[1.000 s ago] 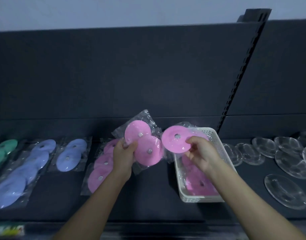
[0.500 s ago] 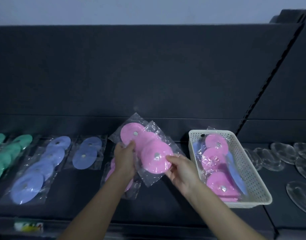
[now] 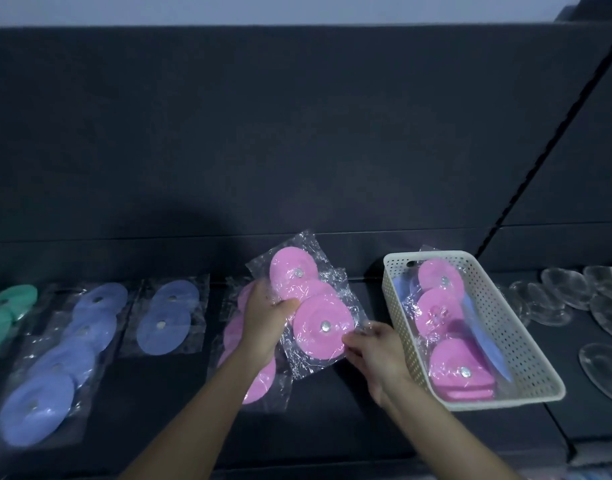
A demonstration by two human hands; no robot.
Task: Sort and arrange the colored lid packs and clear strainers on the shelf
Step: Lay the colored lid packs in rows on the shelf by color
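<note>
Two clear-wrapped packs of pink round lids are held left of the white perforated plastic basket, gripped by the left hand and pinched at the edge by the right hand. Another pink pack is partly hidden beneath; clear strainers are spread right of the basket.

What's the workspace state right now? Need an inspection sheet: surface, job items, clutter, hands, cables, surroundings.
Surface: dark shelf, flat.
Job's things: held pink lid packs above a pink pack on the shelf; blue packs and green pack to the left; white basket holding more packs, pink and blue; clear strainers at right.
Clutter: nothing seen.
Hands: left hand grips the held packs; right hand pinches the wrap's edge.
Cables: nothing seen.
Surroundings: dark back panel, slotted upright.
</note>
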